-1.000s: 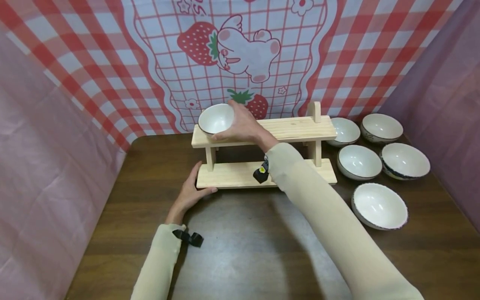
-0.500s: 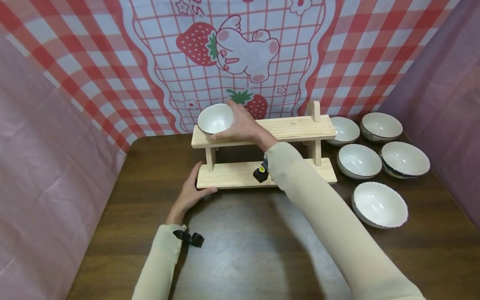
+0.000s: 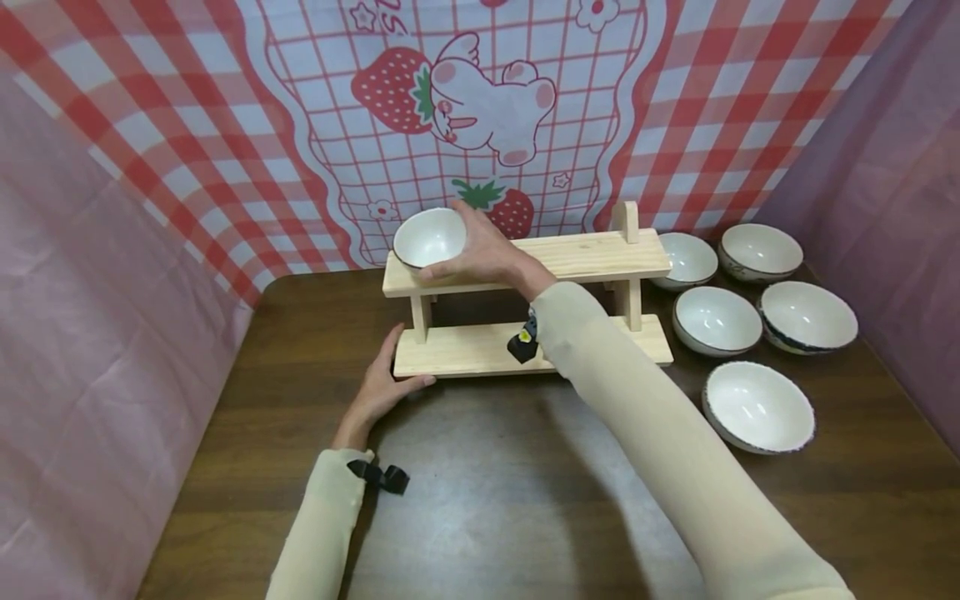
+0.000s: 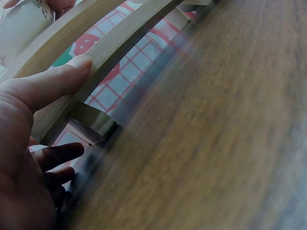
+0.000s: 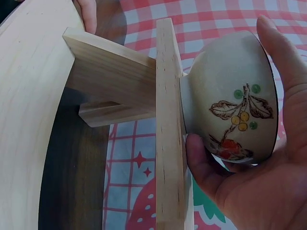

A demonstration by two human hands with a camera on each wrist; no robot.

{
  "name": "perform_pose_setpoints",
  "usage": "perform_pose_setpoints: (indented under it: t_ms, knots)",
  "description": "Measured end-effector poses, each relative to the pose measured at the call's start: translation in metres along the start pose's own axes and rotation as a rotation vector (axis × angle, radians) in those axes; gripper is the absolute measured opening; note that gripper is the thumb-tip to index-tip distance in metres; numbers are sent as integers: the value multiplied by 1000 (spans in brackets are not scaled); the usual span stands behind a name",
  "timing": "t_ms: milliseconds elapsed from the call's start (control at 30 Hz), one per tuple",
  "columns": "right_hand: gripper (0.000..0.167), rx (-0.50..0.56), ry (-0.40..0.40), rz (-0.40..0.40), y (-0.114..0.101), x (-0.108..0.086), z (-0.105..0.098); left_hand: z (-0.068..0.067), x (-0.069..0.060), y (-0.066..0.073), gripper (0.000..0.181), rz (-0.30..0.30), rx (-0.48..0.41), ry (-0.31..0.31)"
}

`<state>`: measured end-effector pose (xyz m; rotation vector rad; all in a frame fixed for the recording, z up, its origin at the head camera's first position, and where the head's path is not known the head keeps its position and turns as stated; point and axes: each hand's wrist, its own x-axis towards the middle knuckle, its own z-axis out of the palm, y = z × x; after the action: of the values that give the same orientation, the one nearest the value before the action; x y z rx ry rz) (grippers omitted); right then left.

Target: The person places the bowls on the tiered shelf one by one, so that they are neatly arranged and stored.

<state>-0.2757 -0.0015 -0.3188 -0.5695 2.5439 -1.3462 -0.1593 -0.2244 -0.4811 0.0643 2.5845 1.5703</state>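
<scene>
A two-tier wooden rack (image 3: 480, 350) stands near the back of the table. On the left end of its upper board is a white bowl (image 3: 430, 239), gripped at its right side by the right hand (image 3: 491, 250). The right wrist view shows the bowl (image 5: 230, 91) upright with its foot against the board (image 5: 169, 143) and a fruit and leaf pattern on its side; thumb and fingers of the right hand (image 5: 268, 191) curve around it. My left hand (image 3: 375, 387) holds the left end of the lower board, the thumb (image 4: 57, 84) on its front edge.
Several white bowls stand at the right of the table, the nearest (image 3: 759, 408) at the front and one (image 3: 684, 260) close by the rack's right end. A checked cloth (image 3: 480, 100) hangs behind the rack; pink curtains (image 3: 90, 333) hang at the sides.
The right hand and the bowl have shifted very slightly left on the upper board. The left hand has kept its place on the rack.
</scene>
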Motion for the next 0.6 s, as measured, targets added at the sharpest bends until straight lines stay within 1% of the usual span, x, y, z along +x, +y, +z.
perform_pose_setpoints:
  t_ms: [267, 433, 600]
  knots:
    - [120, -26, 17, 10, -2, -2, -5, 0, 1, -1, 104, 3, 6, -2]
    - [119, -40, 36, 27, -4, -5, -10, 0, 1, -1, 104, 9, 2, -2]
    - [116, -73, 64, 17, -5, -12, -19, 0, 0, 0, 105, 5, 1, -4]
